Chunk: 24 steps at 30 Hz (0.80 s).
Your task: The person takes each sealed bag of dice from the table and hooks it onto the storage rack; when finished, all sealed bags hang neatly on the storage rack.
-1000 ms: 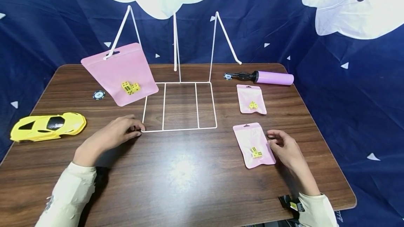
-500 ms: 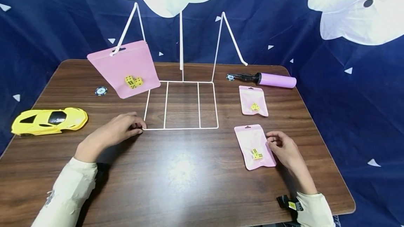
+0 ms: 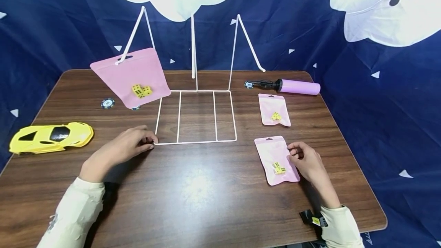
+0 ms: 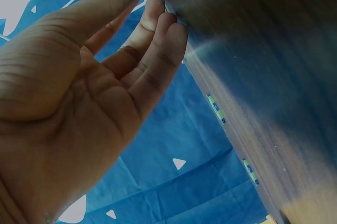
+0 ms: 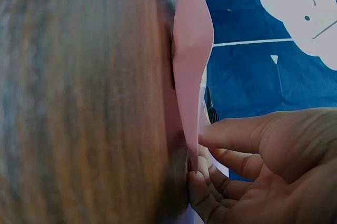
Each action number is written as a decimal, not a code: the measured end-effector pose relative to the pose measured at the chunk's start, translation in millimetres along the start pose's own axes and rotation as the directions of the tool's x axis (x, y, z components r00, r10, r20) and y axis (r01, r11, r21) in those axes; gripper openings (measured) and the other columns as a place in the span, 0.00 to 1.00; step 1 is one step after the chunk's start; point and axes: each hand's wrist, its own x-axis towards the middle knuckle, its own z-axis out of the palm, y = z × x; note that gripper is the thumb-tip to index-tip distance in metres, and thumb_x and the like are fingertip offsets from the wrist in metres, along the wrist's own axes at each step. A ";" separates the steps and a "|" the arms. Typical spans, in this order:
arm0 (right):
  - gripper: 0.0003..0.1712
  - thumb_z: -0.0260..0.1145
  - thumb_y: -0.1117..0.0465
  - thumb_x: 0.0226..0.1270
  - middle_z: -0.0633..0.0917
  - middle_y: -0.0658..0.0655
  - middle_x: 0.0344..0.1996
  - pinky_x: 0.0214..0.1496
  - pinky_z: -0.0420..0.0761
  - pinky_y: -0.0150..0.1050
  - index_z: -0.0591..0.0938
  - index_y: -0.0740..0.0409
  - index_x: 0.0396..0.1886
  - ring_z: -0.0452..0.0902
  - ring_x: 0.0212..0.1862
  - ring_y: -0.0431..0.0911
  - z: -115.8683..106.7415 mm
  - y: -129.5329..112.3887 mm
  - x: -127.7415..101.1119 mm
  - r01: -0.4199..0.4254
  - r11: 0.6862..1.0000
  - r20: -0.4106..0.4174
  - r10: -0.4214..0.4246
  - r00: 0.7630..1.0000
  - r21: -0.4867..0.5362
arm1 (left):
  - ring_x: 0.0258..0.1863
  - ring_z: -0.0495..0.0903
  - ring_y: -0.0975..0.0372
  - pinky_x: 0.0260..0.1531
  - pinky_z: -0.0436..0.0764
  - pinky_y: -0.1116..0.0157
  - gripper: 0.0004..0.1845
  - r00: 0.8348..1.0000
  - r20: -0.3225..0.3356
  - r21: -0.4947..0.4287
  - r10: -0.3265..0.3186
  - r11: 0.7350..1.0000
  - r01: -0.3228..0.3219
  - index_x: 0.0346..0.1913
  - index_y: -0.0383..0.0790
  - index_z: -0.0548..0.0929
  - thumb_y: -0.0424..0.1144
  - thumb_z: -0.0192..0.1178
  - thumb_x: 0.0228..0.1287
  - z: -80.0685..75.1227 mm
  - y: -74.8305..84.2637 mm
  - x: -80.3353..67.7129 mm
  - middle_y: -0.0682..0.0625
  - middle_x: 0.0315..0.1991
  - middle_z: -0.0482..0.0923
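Observation:
My right hand (image 3: pixel 291 154) pinches the right edge of a pink pouch (image 3: pixel 272 152) that lies flat on the wooden table (image 3: pixel 206 194); yellow dice (image 3: pixel 279 168) show inside it. In the right wrist view the pouch (image 5: pixel 192 60) is seen edge-on, with the right hand (image 5: pixel 202 155) closed on its rim between a finger and the thumb. My left hand (image 3: pixel 148 142) rests on the table with straight fingers touching the near left corner of a white wire rack (image 3: pixel 196 141). The left wrist view shows the fingertips (image 4: pixel 158 8) against the wire.
A larger pink pouch (image 3: pixel 132 72) with dice hangs from the rack's left hook. A second small pouch (image 3: pixel 273 107) lies behind the held one. A purple pump (image 3: pixel 298 86), a yellow toy car (image 3: pixel 51 137) and a poker chip (image 3: pixel 108 103) also lie on the table.
My right hand has slid a little left, from beside the near pouch onto its right edge, and closed on it. The hanging pouch swings slightly. The left hand stays put.

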 end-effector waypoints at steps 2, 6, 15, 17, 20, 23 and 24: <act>0.14 0.69 0.73 0.68 0.86 0.58 0.37 0.41 0.74 0.35 0.84 0.68 0.52 0.79 0.40 0.47 0.4 -0.3 -0.8 0.004 1.000 -0.012 -0.004 1.000 -0.009 | 0.35 0.77 0.64 0.40 0.81 0.53 0.06 1.000 -0.002 -0.004 0.000 1.000 0.000 0.45 0.43 0.89 0.30 0.72 0.70 1.4 0.1 -0.8 0.53 0.39 0.79; 0.12 0.67 0.73 0.67 0.86 0.56 0.34 0.42 0.73 0.36 0.86 0.66 0.49 0.78 0.38 0.47 0.2 -0.8 -2.2 0.015 1.000 -0.037 -0.016 0.999 -0.021 | 0.35 0.79 0.65 0.40 0.82 0.55 0.07 1.000 -0.009 -0.015 0.007 1.000 -0.007 0.45 0.42 0.89 0.29 0.72 0.69 3.7 0.1 -1.5 0.53 0.38 0.78; 0.10 0.64 0.72 0.68 0.86 0.56 0.34 0.46 0.73 0.45 0.88 0.64 0.45 0.77 0.39 0.49 -1.7 -2.4 -4.6 0.008 0.999 -0.064 -0.011 0.998 -0.040 | 0.36 0.80 0.64 0.40 0.82 0.55 0.08 1.000 -0.011 -0.017 0.008 1.000 -0.009 0.46 0.41 0.89 0.28 0.73 0.68 5.1 -0.4 -1.4 0.53 0.38 0.78; 0.10 0.64 0.72 0.68 0.86 0.57 0.34 0.46 0.73 0.46 0.88 0.64 0.45 0.77 0.39 0.50 -2.2 -2.5 -4.9 0.010 0.999 -0.071 -0.013 0.997 -0.044 | 0.36 0.80 0.64 0.40 0.82 0.55 0.07 1.000 -0.006 -0.013 0.004 1.000 -0.004 0.46 0.41 0.89 0.28 0.72 0.68 4.7 -0.1 -1.3 0.53 0.38 0.78; 0.11 0.64 0.73 0.68 0.86 0.57 0.33 0.46 0.73 0.45 0.89 0.64 0.45 0.77 0.38 0.49 -2.7 -2.0 -5.2 0.010 0.999 -0.079 -0.013 0.997 -0.045 | 0.36 0.79 0.64 0.40 0.81 0.55 0.06 1.000 -0.006 -0.010 0.007 1.000 -0.007 0.45 0.41 0.88 0.30 0.73 0.69 3.7 -0.5 -1.3 0.54 0.38 0.78; 0.11 0.65 0.72 0.69 0.87 0.57 0.34 0.46 0.73 0.44 0.89 0.64 0.46 0.78 0.39 0.49 -2.8 -1.6 -5.8 -0.004 0.999 -0.080 0.001 0.997 -0.033 | 0.34 0.77 0.64 0.39 0.80 0.54 0.06 0.999 -0.032 -0.016 0.039 0.999 -0.040 0.45 0.43 0.88 0.31 0.73 0.69 8.5 -10.3 -1.4 0.53 0.38 0.78; 0.11 0.65 0.72 0.69 0.87 0.57 0.35 0.46 0.73 0.43 0.89 0.64 0.46 0.78 0.39 0.49 -2.8 -1.4 -6.0 -0.010 1.000 -0.080 0.008 0.997 -0.024 | 0.34 0.77 0.64 0.38 0.80 0.54 0.07 0.998 -0.044 -0.022 0.052 0.998 -0.053 0.45 0.44 0.88 0.31 0.74 0.68 12.0 -16.1 -1.1 0.53 0.38 0.78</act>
